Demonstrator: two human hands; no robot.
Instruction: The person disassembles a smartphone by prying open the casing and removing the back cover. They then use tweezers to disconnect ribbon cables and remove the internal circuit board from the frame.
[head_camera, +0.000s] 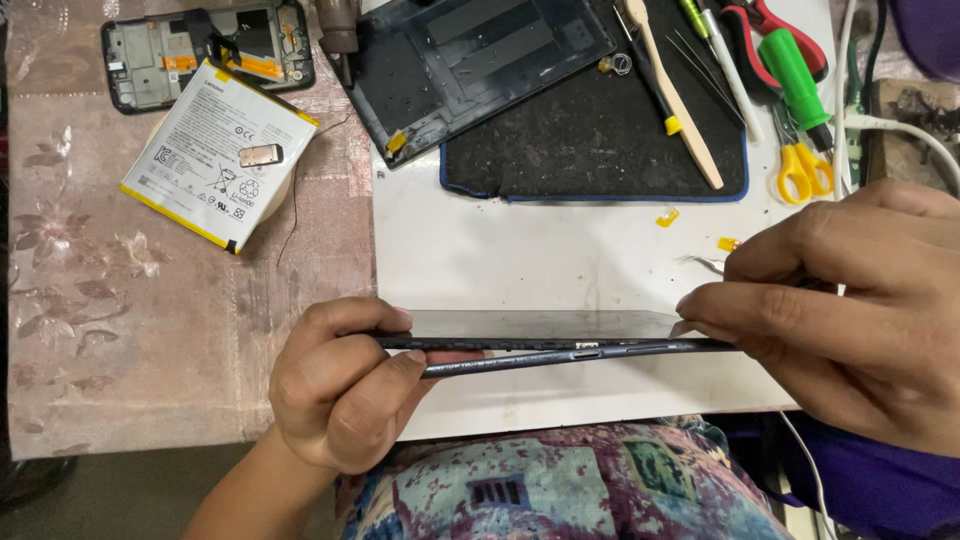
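Tablet (560, 345) held edge-on, near centre above the white board (500, 250); left hand (340, 385) fingers pinching its left end, right hand (850, 310) fingertips pressed together on the right end where screen and frame gape, apparently to steady the seam.

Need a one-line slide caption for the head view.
Left hand and right hand hold a dark tablet edge-on above a white board, its panels slightly parted.
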